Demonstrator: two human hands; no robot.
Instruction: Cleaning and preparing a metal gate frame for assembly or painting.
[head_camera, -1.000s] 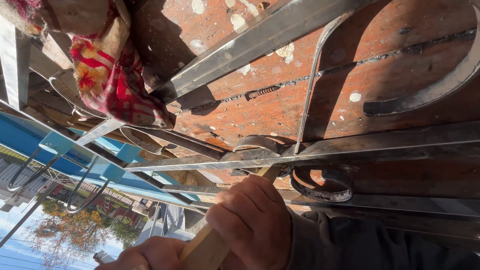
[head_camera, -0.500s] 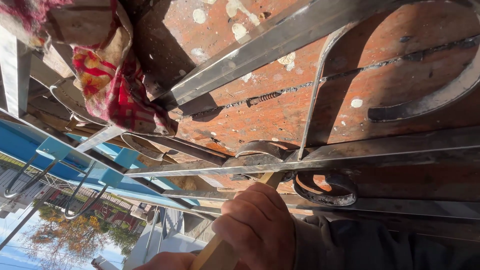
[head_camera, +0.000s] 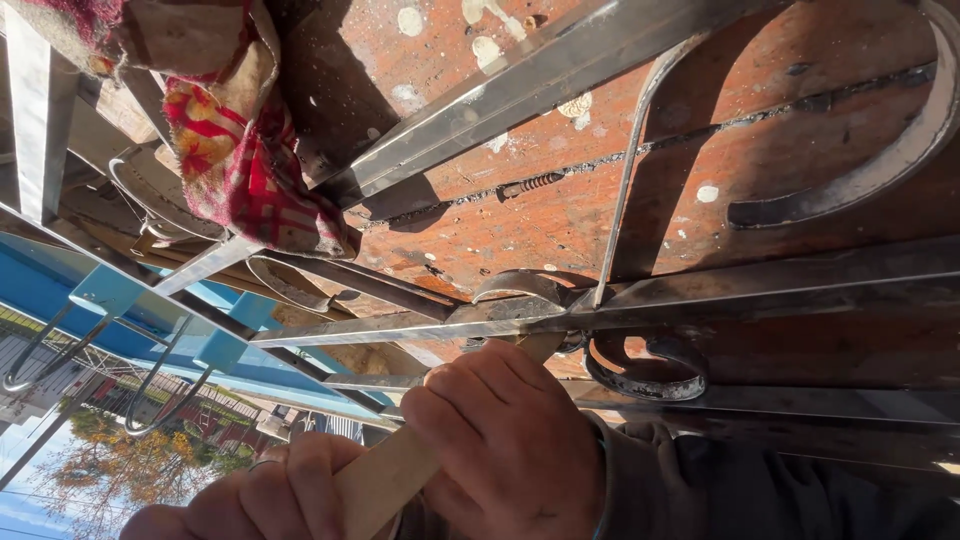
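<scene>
A: Wood handle (head_camera: 385, 480) runs from left hand (head_camera: 255, 495) through right hand (head_camera: 505, 450), up to the steel bar (head_camera: 700, 295).

B: Fingers?

A: Both sets curl tight round it. Tool head hidden behind the bar. Judgement: keep strokes square to that bar.
</scene>
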